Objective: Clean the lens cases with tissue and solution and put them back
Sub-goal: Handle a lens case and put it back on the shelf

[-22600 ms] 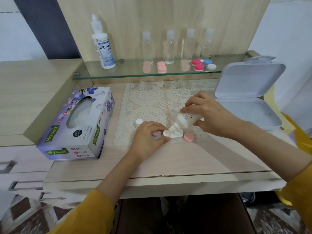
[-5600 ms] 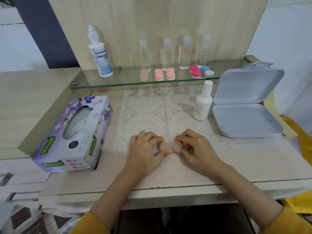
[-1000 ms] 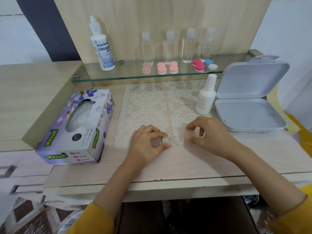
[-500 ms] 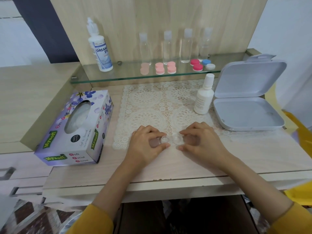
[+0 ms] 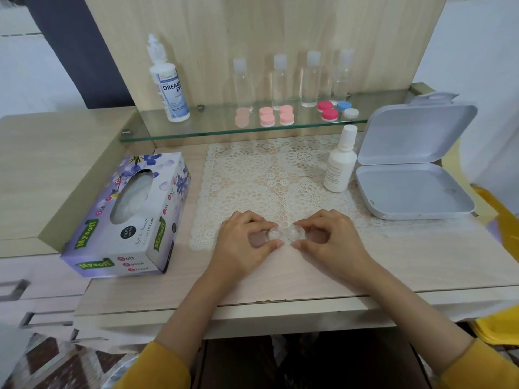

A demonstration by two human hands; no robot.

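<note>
Head view: a small clear plastic lens case point(image 5: 286, 235) with two round cups sits at the front edge of the white lace mat point(image 5: 252, 175). The left hand point(image 5: 243, 248) pinches its left cup between thumb and finger. The right hand point(image 5: 334, 245) pinches its right cup the same way, fingers curled.

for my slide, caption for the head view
Left hand and right hand hold a clear lens case at a lace mat's edge

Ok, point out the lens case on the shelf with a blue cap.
The rightmost case on the glass shelf: one blue cap, one white; the rest are pink.
</note>
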